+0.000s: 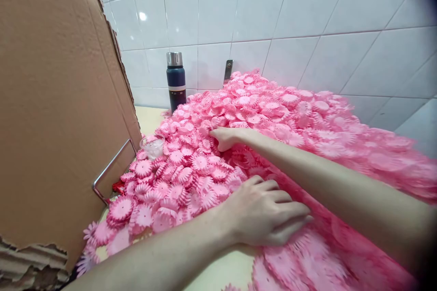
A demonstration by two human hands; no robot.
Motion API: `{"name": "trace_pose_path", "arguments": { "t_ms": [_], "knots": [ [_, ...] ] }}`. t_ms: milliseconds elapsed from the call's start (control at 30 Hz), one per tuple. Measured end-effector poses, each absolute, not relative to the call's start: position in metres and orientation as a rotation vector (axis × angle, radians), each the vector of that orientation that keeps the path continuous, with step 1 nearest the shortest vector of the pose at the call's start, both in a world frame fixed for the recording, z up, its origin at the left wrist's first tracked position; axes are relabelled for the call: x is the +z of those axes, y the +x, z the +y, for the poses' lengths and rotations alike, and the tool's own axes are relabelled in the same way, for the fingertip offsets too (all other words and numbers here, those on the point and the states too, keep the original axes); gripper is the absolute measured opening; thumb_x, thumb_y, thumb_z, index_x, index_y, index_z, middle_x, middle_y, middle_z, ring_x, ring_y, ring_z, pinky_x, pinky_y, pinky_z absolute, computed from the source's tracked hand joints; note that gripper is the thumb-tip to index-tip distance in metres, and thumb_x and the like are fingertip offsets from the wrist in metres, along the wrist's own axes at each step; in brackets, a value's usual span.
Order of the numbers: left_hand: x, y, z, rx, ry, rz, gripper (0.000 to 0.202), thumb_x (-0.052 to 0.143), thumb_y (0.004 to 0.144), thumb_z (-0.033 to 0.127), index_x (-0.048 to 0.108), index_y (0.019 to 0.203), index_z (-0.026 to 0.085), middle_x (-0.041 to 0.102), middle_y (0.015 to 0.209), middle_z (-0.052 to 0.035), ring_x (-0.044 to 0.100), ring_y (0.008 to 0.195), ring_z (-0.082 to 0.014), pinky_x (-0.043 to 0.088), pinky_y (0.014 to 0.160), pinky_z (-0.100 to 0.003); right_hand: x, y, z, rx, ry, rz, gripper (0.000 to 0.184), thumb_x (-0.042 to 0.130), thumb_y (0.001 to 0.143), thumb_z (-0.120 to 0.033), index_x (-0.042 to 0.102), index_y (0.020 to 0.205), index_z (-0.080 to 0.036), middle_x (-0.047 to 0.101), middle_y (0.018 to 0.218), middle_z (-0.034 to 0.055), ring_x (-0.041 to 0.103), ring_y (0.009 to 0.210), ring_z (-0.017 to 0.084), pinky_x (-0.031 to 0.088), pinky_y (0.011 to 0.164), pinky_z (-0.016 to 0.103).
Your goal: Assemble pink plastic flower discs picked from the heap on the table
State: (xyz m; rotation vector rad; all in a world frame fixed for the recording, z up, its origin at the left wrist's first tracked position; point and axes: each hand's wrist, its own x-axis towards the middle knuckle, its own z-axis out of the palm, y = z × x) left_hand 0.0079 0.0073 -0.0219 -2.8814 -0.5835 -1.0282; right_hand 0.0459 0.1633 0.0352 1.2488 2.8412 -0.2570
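Note:
A big heap of pink flower-shaped discs [201, 162], with fringed edges and a tiny hole in the middle of many, covers the table. My right hand [225, 138] reaches across to the middle of the heap. Its fingers are curled down among the discs, and the fingertips are hidden. Nearer to me, my left hand [269, 211] lies palm down over the discs at the front. Its fingers stretch to the right, slightly bent, and nothing shows in them; the palm side is out of sight.
A torn cardboard sheet [61, 100] stands along the left, with a bent metal wire frame [112, 163] beside it. A clear plastic cup [153, 148] sits among the discs. Behind are a dark blue bottle [176, 82], a dark phone-like object [228, 71] and a tiled wall [252, 13].

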Motion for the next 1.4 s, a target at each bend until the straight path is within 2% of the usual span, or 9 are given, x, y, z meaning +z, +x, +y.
{"name": "trace_pose_path", "arguments": {
  "t_ms": [233, 400, 533, 667, 833, 900, 1067, 1200, 1400],
  "knots": [
    [-0.021, 0.007, 0.007, -0.974, -2.901, -0.604, 0.037, 0.037, 0.095, 0.035, 0.069, 0.097, 0.017, 0.072, 0.086, -0.0018, 0.057, 0.073, -0.0156, 0.036, 0.068, -0.031, 0.055, 0.046, 0.154, -0.391, 1.171, 2.924, 0.022, 0.061, 0.068, -0.022, 0.066, 0.088, -0.013, 0.065, 0.080, 0.0087, 0.060, 0.075, 0.020, 0.044, 0.059, 0.026],
    [-0.023, 0.008, 0.007, -0.998, -2.915, -0.598, 0.036, 0.038, 0.095, 0.034, 0.069, 0.101, 0.017, 0.072, 0.091, -0.0011, 0.057, 0.076, -0.0156, 0.037, 0.070, -0.031, 0.085, 0.062, 0.138, -0.744, 1.086, 2.951, 0.039, 0.055, 0.081, -0.050, 0.067, 0.098, -0.017, 0.065, 0.088, 0.0068, 0.057, 0.067, 0.013, 0.044, 0.056, 0.026],
    [-0.023, 0.008, 0.007, -0.996, -2.930, -0.627, 0.037, 0.037, 0.095, 0.036, 0.069, 0.100, 0.017, 0.072, 0.088, -0.0016, 0.057, 0.075, -0.0152, 0.038, 0.071, -0.030, 0.096, 0.065, 0.132, -1.066, 0.968, 2.906, 0.049, 0.056, 0.081, -0.054, 0.064, 0.114, -0.019, 0.066, 0.106, 0.0081, 0.061, 0.075, 0.014, 0.050, 0.062, 0.027],
    [-0.022, 0.008, 0.007, -1.012, -2.917, -0.621, 0.038, 0.037, 0.096, 0.036, 0.069, 0.100, 0.017, 0.072, 0.085, -0.0010, 0.056, 0.073, -0.0145, 0.038, 0.070, -0.030, 0.099, 0.071, 0.143, -0.763, 1.246, 3.097, 0.047, 0.059, 0.083, -0.045, 0.060, 0.122, -0.019, 0.060, 0.122, 0.0113, 0.061, 0.094, 0.020, 0.052, 0.076, 0.032],
    [-0.022, 0.008, 0.008, -1.053, -2.886, -0.583, 0.037, 0.038, 0.095, 0.034, 0.070, 0.099, 0.016, 0.072, 0.083, -0.0001, 0.055, 0.070, -0.0142, 0.039, 0.069, -0.030, 0.099, 0.085, 0.158, 0.104, 1.881, 2.961, 0.089, 0.061, 0.079, -0.055, 0.019, 0.150, -0.021, 0.060, 0.114, 0.0197, 0.059, 0.097, 0.035, 0.047, 0.079, 0.049],
    [-0.023, 0.008, 0.008, -1.042, -2.891, -0.585, 0.037, 0.037, 0.095, 0.034, 0.070, 0.098, 0.017, 0.072, 0.085, -0.0005, 0.056, 0.071, -0.0143, 0.039, 0.069, -0.030, 0.100, 0.087, 0.152, 0.307, 1.936, 2.874, 0.091, 0.062, 0.078, -0.057, 0.019, 0.150, -0.020, 0.056, 0.118, 0.0229, 0.057, 0.098, 0.040, 0.044, 0.080, 0.055],
    [-0.025, 0.007, 0.008, -0.963, -2.952, -0.616, 0.036, 0.038, 0.095, 0.036, 0.068, 0.103, 0.017, 0.072, 0.087, -0.0032, 0.059, 0.077, -0.0159, 0.042, 0.074, -0.032, 0.106, 0.078, 0.107, 0.437, 1.371, 2.991, 0.058, 0.073, 0.070, -0.028, 0.057, 0.126, -0.026, 0.044, 0.135, 0.0142, 0.039, 0.120, 0.043, 0.034, 0.093, 0.060],
    [-0.024, 0.005, 0.007, -0.938, -2.982, -0.632, 0.033, 0.043, 0.094, 0.035, 0.066, 0.110, 0.017, 0.071, 0.095, -0.0036, 0.061, 0.087, -0.0174, 0.044, 0.080, -0.031, 0.095, 0.067, 0.081, -0.269, 0.822, 2.908, 0.063, 0.063, 0.067, -0.014, 0.054, 0.127, -0.031, 0.055, 0.126, 0.0045, 0.056, 0.104, 0.025, 0.050, 0.075, 0.034],
    [-0.023, 0.006, 0.008, -1.005, -2.947, -0.606, 0.037, 0.038, 0.095, 0.034, 0.070, 0.094, 0.015, 0.070, 0.079, -0.0028, 0.061, 0.073, -0.0162, 0.046, 0.074, -0.032, 0.063, 0.069, 0.094, -0.294, 0.888, 2.982, 0.040, 0.052, 0.066, -0.002, 0.065, 0.100, -0.018, 0.067, 0.090, 0.0053, 0.062, 0.076, 0.017, 0.044, 0.054, 0.024]
  ]
}}
